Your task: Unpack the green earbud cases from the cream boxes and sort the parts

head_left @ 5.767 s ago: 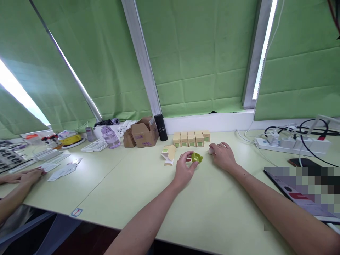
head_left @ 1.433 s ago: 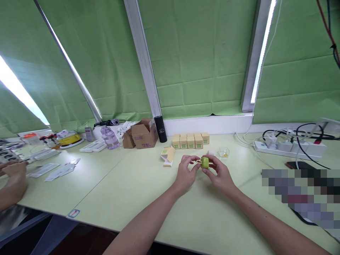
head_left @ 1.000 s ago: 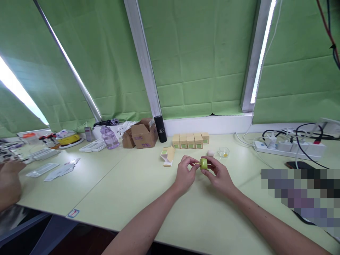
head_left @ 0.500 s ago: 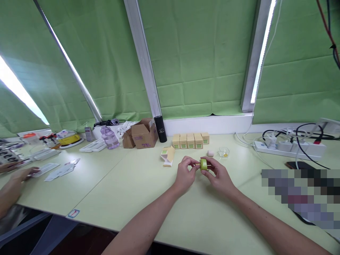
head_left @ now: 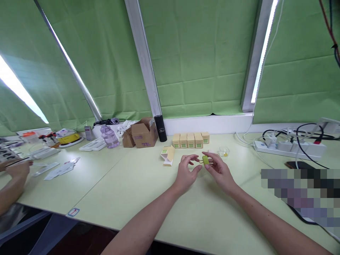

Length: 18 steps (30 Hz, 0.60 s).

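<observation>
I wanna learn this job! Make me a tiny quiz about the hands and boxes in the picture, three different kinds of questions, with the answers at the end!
1. Pick one. What colour is the small object held in the right hand? A) red B) green C) purple

2. True or false? In the picture, the black cylinder stands between the brown carton and the group of small boxes.

3. Count. How many small boxes can you see in that group?

Key: 1. B; 2. True; 3. Five

Boxes [head_left: 190, 141] behind hands [head_left: 186, 175], carton [head_left: 145, 136] left, power strip [head_left: 289, 149] right, apparently phone [head_left: 291, 165] before it
</observation>
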### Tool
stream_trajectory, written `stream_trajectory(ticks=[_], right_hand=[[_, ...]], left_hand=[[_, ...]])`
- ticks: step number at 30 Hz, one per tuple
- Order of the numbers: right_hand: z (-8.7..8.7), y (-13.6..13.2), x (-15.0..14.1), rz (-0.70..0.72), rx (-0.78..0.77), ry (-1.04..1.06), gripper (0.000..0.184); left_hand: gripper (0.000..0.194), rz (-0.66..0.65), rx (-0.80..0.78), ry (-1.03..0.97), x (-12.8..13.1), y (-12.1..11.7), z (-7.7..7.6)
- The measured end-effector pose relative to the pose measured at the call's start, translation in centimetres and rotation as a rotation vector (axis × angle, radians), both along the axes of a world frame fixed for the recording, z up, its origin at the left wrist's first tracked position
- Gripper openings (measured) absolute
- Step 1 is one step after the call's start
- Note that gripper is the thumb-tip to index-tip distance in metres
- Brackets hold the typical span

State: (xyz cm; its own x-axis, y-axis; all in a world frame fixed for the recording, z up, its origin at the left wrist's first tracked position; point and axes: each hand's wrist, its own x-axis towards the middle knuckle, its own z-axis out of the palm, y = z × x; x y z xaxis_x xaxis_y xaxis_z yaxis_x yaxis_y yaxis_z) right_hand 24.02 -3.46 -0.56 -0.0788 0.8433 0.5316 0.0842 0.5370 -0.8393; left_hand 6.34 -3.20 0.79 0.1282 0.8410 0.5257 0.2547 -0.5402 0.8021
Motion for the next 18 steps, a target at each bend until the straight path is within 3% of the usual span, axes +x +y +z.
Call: stream_trajectory(ticks=[11,18], right_hand=[[0.02,-0.18,0.38,-0.2,0.158,-0.209,0.05],[-0.41,-0.15,0.55,-0.23,0.291,-0.35,0.052]], left_hand=[[0.046,-0.019,-0.034,0.043,-0.02,-0.4,0.38],[0.051,-0.001,-0.065,0.041,0.03,-0.27,0.29]])
